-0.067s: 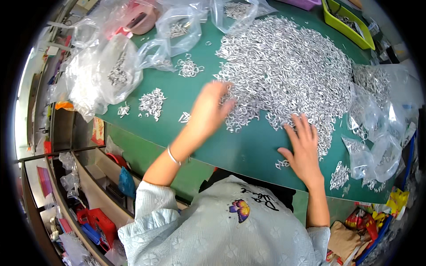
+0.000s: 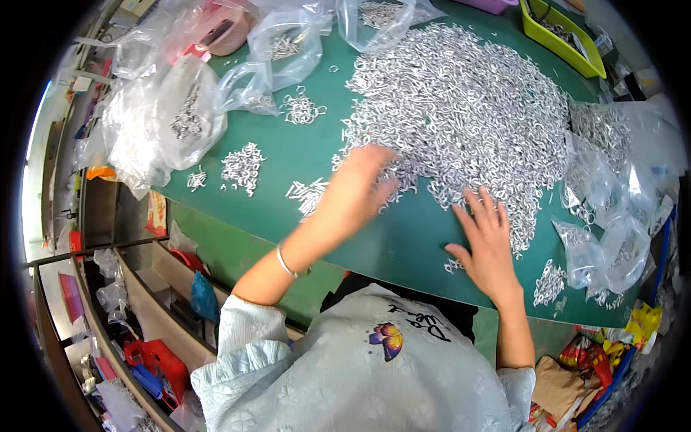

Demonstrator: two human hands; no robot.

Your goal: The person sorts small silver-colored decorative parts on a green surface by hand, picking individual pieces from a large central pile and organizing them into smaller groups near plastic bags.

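A broad heap of small silver metal links (image 2: 461, 108) is spread over the green tabletop (image 2: 403, 245). At the heap's near left edge is my left hand (image 2: 363, 176), slightly blurred, its thumb apart from the fingers. Nothing shows in its grip, though the fingertips are partly lost among the links. My right hand (image 2: 491, 245) lies with fingers spread at the heap's near edge, fingertips touching links. A few loose links (image 2: 453, 266) sit beside its thumb. Left of my left forearm is a small group of longer silver pieces (image 2: 308, 196), partly covered by the arm.
Small piles of silver parts (image 2: 243, 168) and rings (image 2: 302, 109) lie to the left. Clear plastic bags with parts (image 2: 187, 108) stand far left, others (image 2: 604, 187) at right. A yellow-green basket (image 2: 565, 43) is at the far right. Shelving (image 2: 165, 288) stands below left.
My left hand has shifted right and slightly toward me along the heap's edge. More of the longer pieces beside my left forearm now show. My right hand stays almost in place.
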